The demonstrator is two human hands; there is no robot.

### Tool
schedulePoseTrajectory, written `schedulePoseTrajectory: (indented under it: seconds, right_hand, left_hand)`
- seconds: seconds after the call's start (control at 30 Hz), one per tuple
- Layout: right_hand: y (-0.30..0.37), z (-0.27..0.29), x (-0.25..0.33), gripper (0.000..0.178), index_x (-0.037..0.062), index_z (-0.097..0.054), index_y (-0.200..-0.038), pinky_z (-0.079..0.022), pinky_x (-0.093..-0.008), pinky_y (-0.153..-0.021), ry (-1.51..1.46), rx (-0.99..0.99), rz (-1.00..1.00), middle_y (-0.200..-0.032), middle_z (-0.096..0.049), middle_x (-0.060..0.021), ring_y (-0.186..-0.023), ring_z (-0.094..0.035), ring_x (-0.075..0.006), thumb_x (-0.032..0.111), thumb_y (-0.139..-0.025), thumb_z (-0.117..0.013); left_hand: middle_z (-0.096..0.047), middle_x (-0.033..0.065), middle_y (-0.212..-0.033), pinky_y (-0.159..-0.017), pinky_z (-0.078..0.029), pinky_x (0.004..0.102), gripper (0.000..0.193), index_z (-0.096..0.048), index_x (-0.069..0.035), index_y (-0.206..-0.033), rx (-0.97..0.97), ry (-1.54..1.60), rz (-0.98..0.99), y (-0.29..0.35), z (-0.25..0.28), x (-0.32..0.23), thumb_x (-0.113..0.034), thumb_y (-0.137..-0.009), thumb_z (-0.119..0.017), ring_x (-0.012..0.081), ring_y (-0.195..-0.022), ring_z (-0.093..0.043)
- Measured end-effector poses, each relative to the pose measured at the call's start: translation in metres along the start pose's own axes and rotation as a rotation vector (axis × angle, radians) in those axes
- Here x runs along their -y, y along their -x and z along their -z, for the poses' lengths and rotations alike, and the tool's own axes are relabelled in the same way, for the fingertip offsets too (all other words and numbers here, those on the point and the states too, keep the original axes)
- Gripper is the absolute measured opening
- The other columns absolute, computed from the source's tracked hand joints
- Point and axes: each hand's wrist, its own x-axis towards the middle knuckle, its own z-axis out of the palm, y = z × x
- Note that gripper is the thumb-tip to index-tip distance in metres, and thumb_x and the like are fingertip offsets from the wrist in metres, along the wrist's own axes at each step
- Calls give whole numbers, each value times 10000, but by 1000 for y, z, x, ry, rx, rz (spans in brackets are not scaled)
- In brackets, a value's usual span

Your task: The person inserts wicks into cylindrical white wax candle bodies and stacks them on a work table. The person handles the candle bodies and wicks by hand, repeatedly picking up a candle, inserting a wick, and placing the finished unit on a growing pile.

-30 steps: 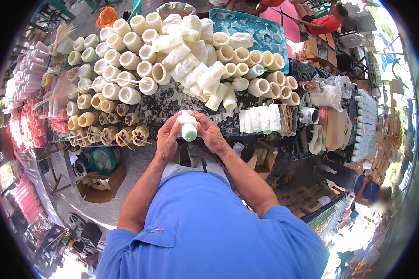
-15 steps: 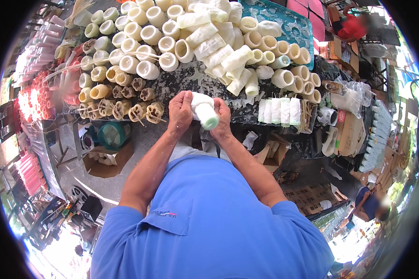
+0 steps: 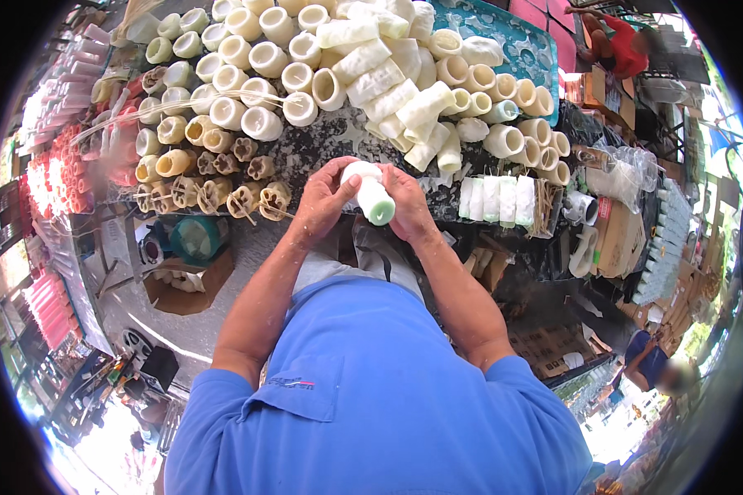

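Observation:
In front of my waist, at the table's near edge, a pale green and white cylinder that looks like a wax candle [image 3: 377,203] points its round green end toward me. My left hand [image 3: 325,200] closes round its left side, with the thumb on top. From the other side my right hand [image 3: 408,203] curls its fingers about it. A white bundle, seemingly a cloth [image 3: 360,171], covers the candle's far end between both hands. To the right of my hands, several white and green candles [image 3: 497,199] lie side by side on the table's edge.
Many hollow cream wax cups [image 3: 261,123] and a pile of white cylinders [image 3: 396,99] fill the wax-spattered dark table [image 3: 318,144]. A teal tray [image 3: 516,33] lies behind. Below stands a cardboard box [image 3: 191,289]. Other people [image 3: 627,49] are at far right.
The candle has turned more upright toward me and shifted slightly right. My right hand has opened round its side and moved right; the cloth is bunched smaller at the far end.

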Motion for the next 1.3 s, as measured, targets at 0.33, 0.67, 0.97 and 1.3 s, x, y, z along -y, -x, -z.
schedulePoseTrajectory:
  seconds: [0.33,0.67,0.97,1.3]
  right_hand:
    - [-11,-5,-25,217,12,-621,-1263,-505,-245,-867,380,-15,181,-1086,-661,0,-951,-583,-68,152,-1099,-633]
    - [-7,-15,24,750,81,-498,-1450,-588,-310,-810,316,320,-430,-1164,-711,-90,-931,-697,-149,47,-780,-833]
    - [44,44,52,954,14,-457,-1582,-531,-333,-926,892,332,-289,-1098,-695,-60,-1004,-646,-162,292,-782,-898]
    - [207,107,173,627,12,-517,-1516,-533,-304,-969,1047,-727,246,-1200,-686,-56,-1030,-651,-139,98,-949,-772]
  left_hand:
    - [-757,51,-964,-675,-581,269,218,-725,8,-1169,-20,82,76,-16,20,3,-168,-1102,-616,101,-791,-684]
    - [-715,6,-880,-708,-507,269,274,-757,-22,-1016,-2,-324,-50,-37,16,-9,-240,-1086,-606,83,-790,-615]
    - [-686,-21,-1004,-787,-489,236,279,-693,-24,-1213,-101,-300,-36,-65,60,-2,-266,-1075,-676,54,-883,-601]
    - [-667,67,-1243,-994,-492,306,463,-579,7,-1391,81,112,186,-24,62,33,-155,-982,-725,158,-1125,-639]
